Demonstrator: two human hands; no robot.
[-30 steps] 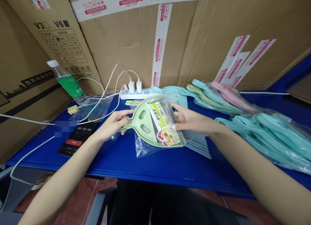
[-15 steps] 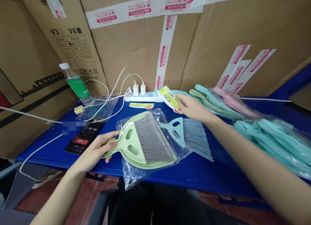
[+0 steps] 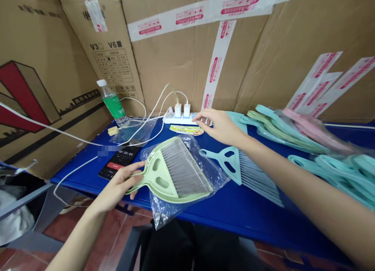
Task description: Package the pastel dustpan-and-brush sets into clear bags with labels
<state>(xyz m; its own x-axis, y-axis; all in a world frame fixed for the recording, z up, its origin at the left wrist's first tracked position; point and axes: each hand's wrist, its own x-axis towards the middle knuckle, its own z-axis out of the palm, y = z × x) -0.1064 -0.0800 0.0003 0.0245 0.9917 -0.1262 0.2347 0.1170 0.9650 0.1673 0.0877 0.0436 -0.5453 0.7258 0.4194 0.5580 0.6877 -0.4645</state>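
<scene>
My left hand (image 3: pixel 124 181) is closed around the handle end of a light green dustpan (image 3: pixel 164 198) with a matching brush (image 3: pixel 183 167) nested in it. The set lies over a clear plastic bag (image 3: pixel 164 214); I cannot tell how far it sits inside. My right hand (image 3: pixel 215 124) hovers near the power strip with bent fingers apart and nothing visible in them. Just left of it, a yellow-and-white label card (image 3: pixel 186 130) lies on the table. Below my right forearm rests a loose blue brush (image 3: pixel 233 163), bristles pointing right.
Bagged dustpan sets in blue, green and pink (image 3: pixel 293 130) are piled on the right. A white power strip (image 3: pixel 187 118) with chargers and cables stands at the back. A phone (image 3: pixel 117 163) and a bottle (image 3: pixel 114 105) are on the left. Cardboard (image 3: pixel 181 68) walls the table.
My right hand has let go of the label card it held and moved left. The view has shifted left. My left hand keeps its hold on the green dustpan.
</scene>
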